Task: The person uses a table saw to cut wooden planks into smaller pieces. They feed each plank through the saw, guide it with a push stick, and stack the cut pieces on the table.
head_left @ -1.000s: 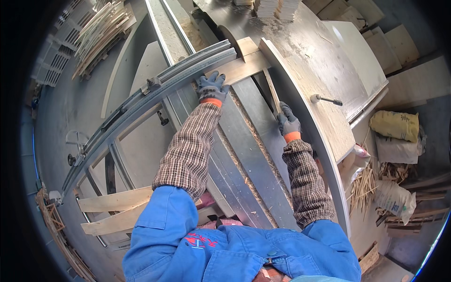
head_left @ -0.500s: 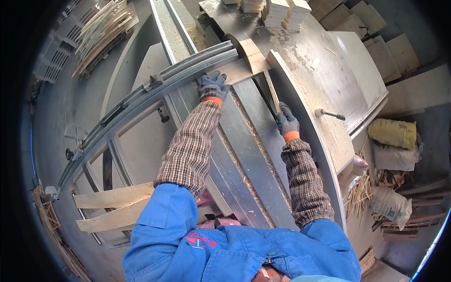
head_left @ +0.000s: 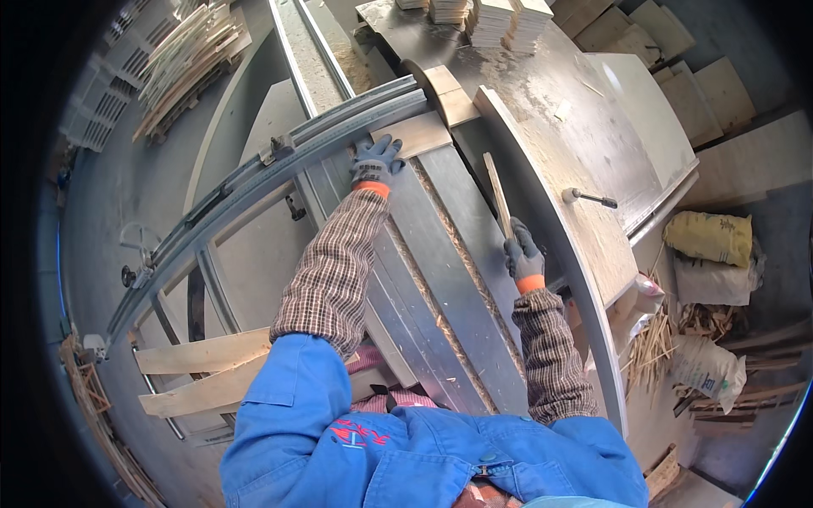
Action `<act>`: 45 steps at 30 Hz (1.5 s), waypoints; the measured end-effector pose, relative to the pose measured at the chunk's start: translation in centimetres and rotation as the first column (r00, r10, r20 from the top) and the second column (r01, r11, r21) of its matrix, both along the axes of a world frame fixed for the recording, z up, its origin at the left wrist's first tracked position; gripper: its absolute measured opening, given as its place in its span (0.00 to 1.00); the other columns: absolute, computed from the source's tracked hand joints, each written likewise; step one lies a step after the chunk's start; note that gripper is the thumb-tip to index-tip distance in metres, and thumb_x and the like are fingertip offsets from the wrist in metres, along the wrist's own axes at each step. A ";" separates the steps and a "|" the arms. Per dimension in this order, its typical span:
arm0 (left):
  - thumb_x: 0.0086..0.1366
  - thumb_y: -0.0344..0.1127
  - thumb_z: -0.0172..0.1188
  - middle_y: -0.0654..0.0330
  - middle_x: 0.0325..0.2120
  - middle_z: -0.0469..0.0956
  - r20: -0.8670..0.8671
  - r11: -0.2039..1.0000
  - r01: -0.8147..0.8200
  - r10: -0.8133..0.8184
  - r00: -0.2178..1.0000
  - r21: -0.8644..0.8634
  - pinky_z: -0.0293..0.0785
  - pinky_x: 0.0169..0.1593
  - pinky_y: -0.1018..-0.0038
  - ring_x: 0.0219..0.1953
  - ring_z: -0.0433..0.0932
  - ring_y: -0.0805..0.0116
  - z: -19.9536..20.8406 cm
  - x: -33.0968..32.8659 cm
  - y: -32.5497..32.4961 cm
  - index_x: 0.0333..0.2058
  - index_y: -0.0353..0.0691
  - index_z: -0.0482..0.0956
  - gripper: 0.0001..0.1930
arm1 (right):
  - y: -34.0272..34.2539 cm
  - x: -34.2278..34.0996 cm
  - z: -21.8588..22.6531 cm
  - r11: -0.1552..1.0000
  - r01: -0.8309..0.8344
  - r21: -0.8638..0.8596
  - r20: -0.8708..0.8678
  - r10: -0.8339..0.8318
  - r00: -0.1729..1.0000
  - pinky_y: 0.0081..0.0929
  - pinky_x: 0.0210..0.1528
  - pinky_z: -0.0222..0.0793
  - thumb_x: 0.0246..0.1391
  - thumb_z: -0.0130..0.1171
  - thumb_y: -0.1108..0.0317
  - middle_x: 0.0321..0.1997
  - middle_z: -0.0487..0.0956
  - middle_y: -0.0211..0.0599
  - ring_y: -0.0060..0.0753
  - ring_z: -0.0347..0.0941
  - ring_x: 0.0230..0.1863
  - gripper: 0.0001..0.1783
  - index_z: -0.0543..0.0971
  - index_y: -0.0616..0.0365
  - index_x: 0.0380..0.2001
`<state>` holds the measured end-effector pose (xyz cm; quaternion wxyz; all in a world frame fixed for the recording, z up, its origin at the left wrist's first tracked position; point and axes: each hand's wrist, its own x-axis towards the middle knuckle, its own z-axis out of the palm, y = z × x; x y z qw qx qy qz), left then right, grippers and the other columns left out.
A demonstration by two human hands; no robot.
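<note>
My left hand (head_left: 378,163), in a grey glove, lies with fingers spread on the left end of a flat wooden board (head_left: 421,134). The board rests against the metal fence (head_left: 364,118) across the sliding saw table (head_left: 449,233). My right hand (head_left: 525,254), also gloved, is closed round the near end of a thin wooden stick (head_left: 496,188). The stick points away from me, its far tip apart from the board and the wood block (head_left: 451,96). That block sits just beyond the board, beside a dark curved guard (head_left: 415,71).
A long curved-looking rail (head_left: 550,203) runs along my right, with a sawdust-covered surface and a lever handle (head_left: 593,199) beyond it. Stacked wood pieces (head_left: 491,21) stand on the far table. Two loose planks (head_left: 203,352) lie at the left; sacks (head_left: 709,240) and scrap sticks (head_left: 650,343) are right.
My right hand has drawn back toward me with the stick, whose tip has come away from the wood block. My left hand has shifted slightly left and nearer on the board.
</note>
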<state>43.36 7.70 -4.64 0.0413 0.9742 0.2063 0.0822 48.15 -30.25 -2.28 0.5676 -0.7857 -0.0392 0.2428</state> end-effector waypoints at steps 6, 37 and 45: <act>0.61 0.26 0.68 0.50 0.51 0.80 -0.022 -0.154 0.118 0.692 0.722 -0.981 0.80 0.29 0.75 0.34 0.81 0.67 -0.6 -0.3 -1.2 0.49 0.31 0.62 0.25 | -2.6 -3.2 2.0 0.997 0.074 0.009 -0.102 -0.072 0.992 0.15 0.21 0.60 0.56 0.58 0.69 0.34 0.79 0.23 0.12 0.62 0.19 0.28 0.75 0.49 0.63; 0.56 0.39 0.68 0.57 0.54 0.79 0.317 0.947 0.038 0.068 0.946 -0.318 0.69 0.62 0.60 0.56 0.73 0.50 -3.3 7.0 -5.2 0.49 0.46 0.84 0.20 | 3.4 2.7 0.8 0.999 0.019 -0.049 -0.079 -0.023 0.997 0.18 0.33 0.70 0.56 0.60 0.71 0.53 0.81 0.29 0.16 0.72 0.30 0.24 0.78 0.55 0.58; 0.56 0.38 0.69 0.57 0.53 0.79 0.287 0.958 0.061 0.023 0.958 -0.280 0.69 0.62 0.62 0.55 0.73 0.51 -2.1 7.1 -4.3 0.47 0.45 0.85 0.19 | 4.6 2.8 0.3 1.000 0.019 0.012 0.083 -0.020 0.996 0.18 0.40 0.71 0.54 0.60 0.72 0.52 0.82 0.30 0.17 0.75 0.37 0.26 0.78 0.55 0.59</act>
